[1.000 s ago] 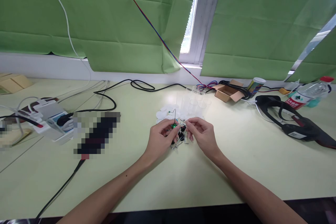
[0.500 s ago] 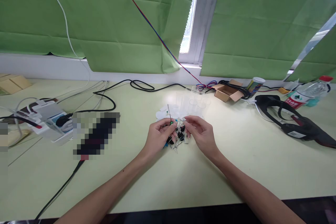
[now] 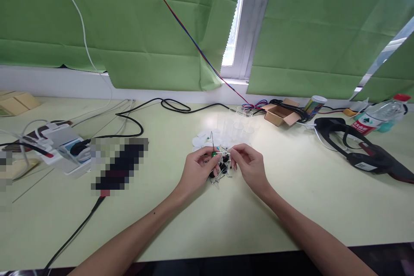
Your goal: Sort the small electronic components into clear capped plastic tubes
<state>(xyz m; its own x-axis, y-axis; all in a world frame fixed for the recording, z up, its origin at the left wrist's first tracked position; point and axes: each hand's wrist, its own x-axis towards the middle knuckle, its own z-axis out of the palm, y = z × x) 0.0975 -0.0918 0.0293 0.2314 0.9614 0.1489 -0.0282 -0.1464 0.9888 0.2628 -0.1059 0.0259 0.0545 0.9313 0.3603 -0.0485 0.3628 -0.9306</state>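
Between the thumb and fingers of my left hand [image 3: 202,167] is a small green electronic component [image 3: 214,154], and a thin dark wire lead sticks up from it. My right hand [image 3: 247,161] pinches the end of a thin pale wire [image 3: 223,152] that stretches straight across from the green component. Under both hands lies a small pile of electronic parts [image 3: 223,168], some black and round, others with shiny metal legs; my fingers hide part of it. Several white round lids [image 3: 198,141] lie just beyond, alongside upright clear plastic tubes [image 3: 237,129].
At the back stands an open cardboard box [image 3: 280,114] with black cable, beside a printed can [image 3: 315,105]. A black headset [image 3: 359,155] and a water bottle [image 3: 368,120] are on the right. To the left sit a white power strip [image 3: 66,146] and a blurred dark object [image 3: 118,166].
My hands have drawn slightly apart, and the pale wire now shows stretched between them. The green component has shifted a little to the right with my left hand.
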